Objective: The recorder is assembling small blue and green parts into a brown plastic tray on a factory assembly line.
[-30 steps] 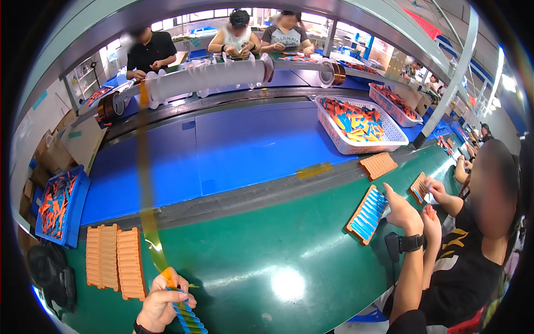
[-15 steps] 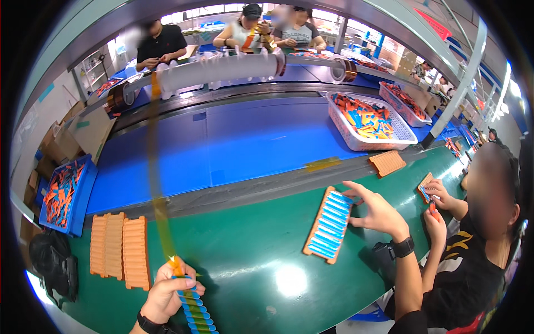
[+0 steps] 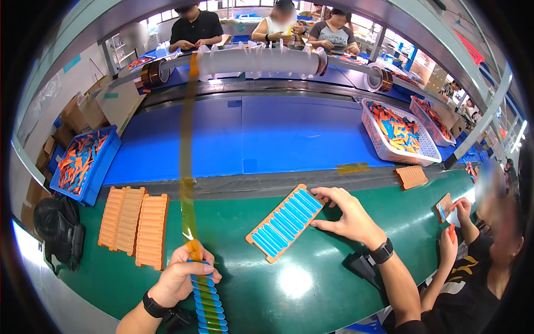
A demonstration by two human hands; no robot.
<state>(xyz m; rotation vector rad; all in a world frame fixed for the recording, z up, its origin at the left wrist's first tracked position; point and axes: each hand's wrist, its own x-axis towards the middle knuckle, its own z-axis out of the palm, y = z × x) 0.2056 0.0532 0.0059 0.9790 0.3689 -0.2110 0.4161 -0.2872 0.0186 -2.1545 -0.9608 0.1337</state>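
My left hand (image 3: 186, 274) is closed, thumb on top, on a strip of blue flat pieces (image 3: 209, 303) joined by amber tape. From this hand the translucent amber tape (image 3: 188, 156) runs taut up to the roll bar. My right hand (image 3: 351, 216) grips the upper right end of an orange grooved tray (image 3: 271, 259), thumb and fingers at its edge. Blue rounded pieces (image 3: 286, 221) lie side by side in the tray's grooves. The tray sits slanted on the green table, to the right of the strip.
Several orange trays (image 3: 151, 231) lie at left, near a blue bin (image 3: 103, 181) of orange and blue pieces. A white basket (image 3: 384, 147) stands at the far right. The tape roll bar (image 3: 261, 62) spans the blue surface. A co-worker's hands (image 3: 455, 222) work at right.
My right hand has turned the filled tray from nearly upright to a slant and brought it left, closer to the strip. The left hand keeps its hold. The view has shifted.
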